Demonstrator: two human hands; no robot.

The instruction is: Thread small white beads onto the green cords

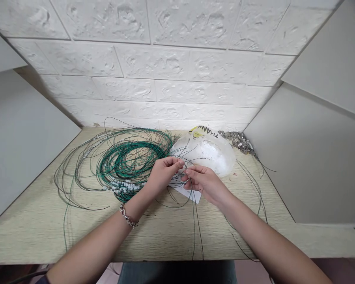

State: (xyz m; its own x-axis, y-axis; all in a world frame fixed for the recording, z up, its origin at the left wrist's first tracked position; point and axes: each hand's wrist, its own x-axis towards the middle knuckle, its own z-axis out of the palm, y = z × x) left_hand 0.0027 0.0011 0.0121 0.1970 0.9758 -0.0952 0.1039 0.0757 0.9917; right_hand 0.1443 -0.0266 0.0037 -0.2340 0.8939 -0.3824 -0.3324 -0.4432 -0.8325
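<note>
My left hand (167,171), with a bracelet (128,216) at the wrist, is closed in a pinch at the middle of the table. Just to its right my right hand (205,183) pinches too, thumb against forefinger, the other fingers curled. Between the fingertips runs a thin dark cord (197,221), whose strands hang down past the table's front edge. The tiny spot where the fingertips meet is too small to make out. Left of the hands lies a coiled bundle of green and black cords (118,157), with white beads (122,185) threaded on them.
Behind the hands lies a clear plastic bag (226,148) holding small white pieces (210,154). Under the hands is a white paper (195,196). A heap of small grey, shiny bits (239,142) sits at the back right. White panels (322,157) and a brick-patterned wall (171,59) enclose the table.
</note>
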